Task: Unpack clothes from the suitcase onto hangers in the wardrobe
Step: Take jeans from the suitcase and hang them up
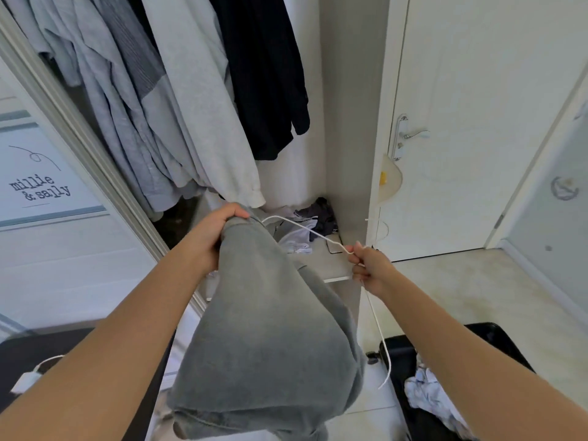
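Grey garment [270, 329] hangs bunched nearest, before the right end of the wardrobe [343, 154] and left of the open suitcase [397, 348] on the floor. Its top is clenched in the left hand [213, 237]. The white wire hanger [313, 233] runs from that top edge to the right hand [369, 268], which pinches it, and 1 end trails down. To do this well, I judge, hold the fabric high and taut, feed the wire in evenly with both hands working apart, and centre the weight before lifting it among the hung clothes.

Two hands: left hand [211, 232], right hand [366, 267]. One white hanger [299, 226]. One grey garment [267, 329]. One black suitcase [397, 354]. One door [477, 122].
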